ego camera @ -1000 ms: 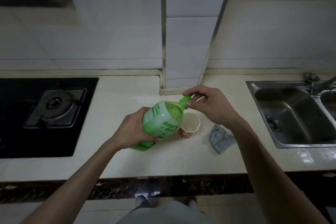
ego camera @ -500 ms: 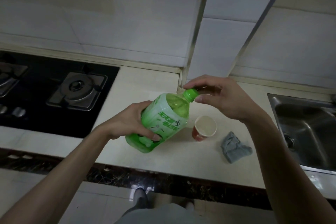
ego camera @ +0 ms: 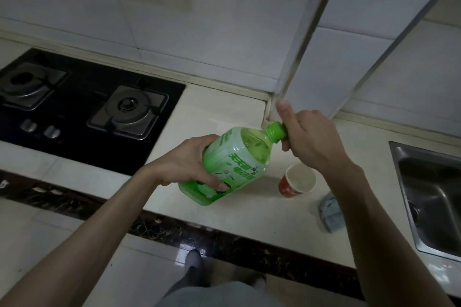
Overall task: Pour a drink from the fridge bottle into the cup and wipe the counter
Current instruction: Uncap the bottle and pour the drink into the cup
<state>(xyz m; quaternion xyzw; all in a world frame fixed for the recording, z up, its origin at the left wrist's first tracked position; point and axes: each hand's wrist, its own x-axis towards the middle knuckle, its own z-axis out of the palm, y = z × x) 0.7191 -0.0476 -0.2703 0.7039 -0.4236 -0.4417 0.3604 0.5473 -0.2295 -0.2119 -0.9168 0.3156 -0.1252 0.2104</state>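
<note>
Two bare forearms reach up from the bottom of the view, over a grey garment and a shoe [ego camera: 194,260] on the pale tiled floor. Past a dark marbled edge band lies the cream surface [ego camera: 219,112]. The left hand [ego camera: 189,162] is wrapped around the lower body of the green bottle [ego camera: 232,164], thumb across the label near its base, fingers hidden behind it. The bottle is held tilted above the surface, base toward the person, neck pointing up and away to the right; yellowish liquid shows through its clear shoulder. The right hand [ego camera: 309,139] is closed on the green cap [ego camera: 276,131], thumb below it and fingers curled around, with the index finger sticking straight up. The cap sits on the neck.

Just beside the bottle's right, under the right wrist, a paper cup [ego camera: 298,183] stands upright on the surface, red outside and white inside; whether it holds anything cannot be told. Near it to the right a crumpled blue-grey cloth [ego camera: 330,212] lies on the surface, partly hidden by the right forearm. Beyond the cloth, at the right edge, is a steel sink [ego camera: 429,197]. To the left a black gas hob [ego camera: 87,109] with two burners and two knobs is set into the surface. Farthest off is the white tiled wall [ego camera: 174,32] with a projecting tiled column, and a range hood's edge at the top.
</note>
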